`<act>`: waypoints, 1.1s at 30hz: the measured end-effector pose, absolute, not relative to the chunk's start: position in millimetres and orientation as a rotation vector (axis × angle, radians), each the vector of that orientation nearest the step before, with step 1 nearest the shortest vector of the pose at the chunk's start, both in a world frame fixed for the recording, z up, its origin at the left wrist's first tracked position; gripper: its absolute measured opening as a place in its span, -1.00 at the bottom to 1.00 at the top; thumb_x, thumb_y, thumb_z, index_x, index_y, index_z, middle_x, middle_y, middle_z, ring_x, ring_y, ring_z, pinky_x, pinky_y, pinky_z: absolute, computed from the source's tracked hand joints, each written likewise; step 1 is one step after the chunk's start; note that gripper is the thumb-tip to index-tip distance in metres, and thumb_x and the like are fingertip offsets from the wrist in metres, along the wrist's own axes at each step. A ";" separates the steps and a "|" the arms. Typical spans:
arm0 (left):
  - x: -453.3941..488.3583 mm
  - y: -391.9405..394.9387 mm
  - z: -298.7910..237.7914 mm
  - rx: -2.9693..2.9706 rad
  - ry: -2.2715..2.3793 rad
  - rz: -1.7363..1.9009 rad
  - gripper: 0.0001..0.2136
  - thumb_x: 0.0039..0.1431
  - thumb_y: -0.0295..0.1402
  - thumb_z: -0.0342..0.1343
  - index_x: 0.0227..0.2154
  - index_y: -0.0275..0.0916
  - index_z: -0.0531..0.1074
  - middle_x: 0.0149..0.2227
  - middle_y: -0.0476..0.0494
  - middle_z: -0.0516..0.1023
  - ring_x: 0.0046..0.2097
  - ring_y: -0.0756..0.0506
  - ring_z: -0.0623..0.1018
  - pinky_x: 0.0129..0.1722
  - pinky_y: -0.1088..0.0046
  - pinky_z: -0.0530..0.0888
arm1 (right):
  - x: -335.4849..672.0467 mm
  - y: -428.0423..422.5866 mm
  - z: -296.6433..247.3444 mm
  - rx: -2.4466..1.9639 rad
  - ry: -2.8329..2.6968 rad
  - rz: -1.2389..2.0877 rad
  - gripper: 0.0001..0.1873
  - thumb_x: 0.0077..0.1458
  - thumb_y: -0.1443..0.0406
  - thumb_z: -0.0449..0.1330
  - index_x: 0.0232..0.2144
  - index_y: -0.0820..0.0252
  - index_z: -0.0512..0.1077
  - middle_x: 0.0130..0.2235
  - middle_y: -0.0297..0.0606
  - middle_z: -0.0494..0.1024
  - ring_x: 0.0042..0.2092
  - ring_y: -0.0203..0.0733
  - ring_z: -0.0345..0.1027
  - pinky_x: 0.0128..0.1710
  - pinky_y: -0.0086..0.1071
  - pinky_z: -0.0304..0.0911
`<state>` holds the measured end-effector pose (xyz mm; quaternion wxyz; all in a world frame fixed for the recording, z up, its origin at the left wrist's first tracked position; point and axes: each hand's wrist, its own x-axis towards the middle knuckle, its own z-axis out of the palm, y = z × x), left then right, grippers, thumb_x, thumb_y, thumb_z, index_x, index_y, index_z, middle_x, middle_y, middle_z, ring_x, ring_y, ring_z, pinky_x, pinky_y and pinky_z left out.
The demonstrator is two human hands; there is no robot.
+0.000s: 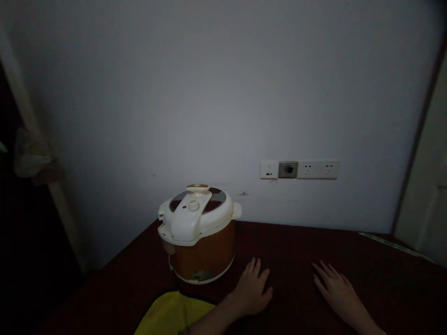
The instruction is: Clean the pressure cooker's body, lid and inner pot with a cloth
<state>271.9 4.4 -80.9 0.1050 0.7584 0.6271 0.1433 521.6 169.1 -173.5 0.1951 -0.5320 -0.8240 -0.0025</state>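
Observation:
An orange rice cooker [202, 253] with a closed white lid [195, 216] stands on a dark wooden table [384, 274], near its far left corner. My left hand [253, 288] lies flat on the table just right of the cooker's base, fingers stretched out, holding nothing. My right hand [337, 288] rests palm down further right, fingers spread and empty. A yellow cloth [172, 314] lies on the table in front of the cooker, beside my left forearm.
A white wall rises behind the table, with a row of wall sockets [299, 170] above the tabletop. A pale door frame [422, 195] stands at the right. Dark space and a pale bundle [30, 156] are at the left.

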 end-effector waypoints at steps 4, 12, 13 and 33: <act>274.3 2.4 -75.3 2.194 1.827 0.428 -0.44 0.21 -0.16 -0.14 0.20 -0.37 0.13 0.31 -0.40 -0.10 0.32 -0.34 -0.11 0.26 0.06 -0.02 | 526.0 179.4 -188.3 -1.472 -2.289 -0.024 -0.35 0.00 0.07 -0.11 0.05 0.24 0.38 0.17 -0.02 0.27 0.21 0.12 0.07 0.17 0.01 -0.02; 303.7 -44.4 27.0 2.664 1.549 0.549 -0.66 0.20 -0.26 -0.07 0.01 -0.17 0.35 0.13 -0.21 0.35 0.09 -0.17 0.39 0.01 0.27 0.41 | 484.6 176.2 -114.4 -1.158 -2.175 0.629 -0.36 -0.06 0.07 -0.02 0.02 0.30 0.37 0.07 0.04 0.40 0.10 0.07 0.27 0.13 -0.14 0.13; 304.0 -53.5 48.5 2.738 1.586 0.622 -0.67 0.20 -0.28 -0.06 0.00 -0.17 0.36 0.12 -0.19 0.35 0.07 -0.16 0.40 0.00 0.28 0.41 | 471.1 169.4 -93.0 -1.102 -2.125 0.779 -0.36 -0.07 0.06 0.01 0.01 0.28 0.36 0.03 0.02 0.44 0.07 0.05 0.31 0.10 -0.17 0.17; 8.2 -75.8 111.4 0.722 2.169 1.685 -0.54 0.16 -0.01 -0.23 -0.48 -0.29 0.40 -0.65 -0.06 0.42 -0.60 -0.06 0.42 -0.56 0.45 0.33 | 322.5 126.2 72.3 -0.771 -1.557 1.815 -0.62 0.21 0.09 -0.03 -0.14 0.29 0.30 -0.60 -0.37 0.42 -0.65 -0.39 0.31 -0.71 -0.60 0.16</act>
